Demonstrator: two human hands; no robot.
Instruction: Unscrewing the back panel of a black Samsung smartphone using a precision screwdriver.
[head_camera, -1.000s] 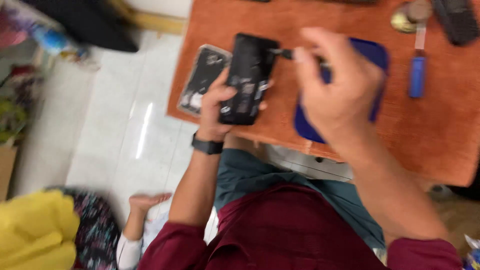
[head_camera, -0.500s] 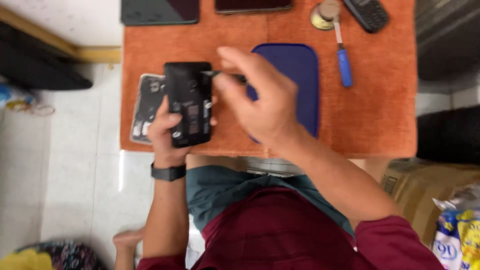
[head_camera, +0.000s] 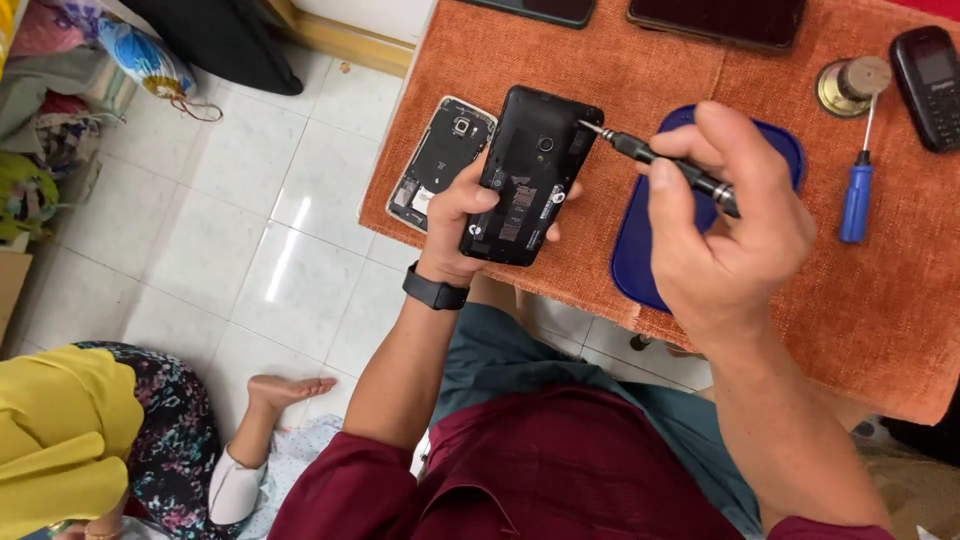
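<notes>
The black, opened smartphone with its back cover off (head_camera: 528, 178) is the landmark here. It is held above the near-left edge of the orange cloth-covered bench (head_camera: 900, 300), its long axis running from upper right to lower left, inner side facing up. The left hand (head_camera: 462, 215) is closed around its lower half from the left, thumb across the exposed back and fingertips showing at the far edge.

To the right of the phone, the right hand (head_camera: 725, 225) is curled tightly around a slim black precision screwdriver (head_camera: 660, 165). The tool's shaft points left and slightly up, and its tip sits at the phone's upper right corner, touching or just short of it; I cannot tell which. So the tool lies almost crosswise to the phone's long axis, and the right hand is the nearer one to that corner.

Behind the right hand lies a dark blue rounded plastic mat (head_camera: 640, 240). Left of the phone, flat on the bench, is a second stripped phone frame with a silver rim (head_camera: 440, 160). Well right of it lies a blue-handled screwdriver (head_camera: 857, 195).
</notes>
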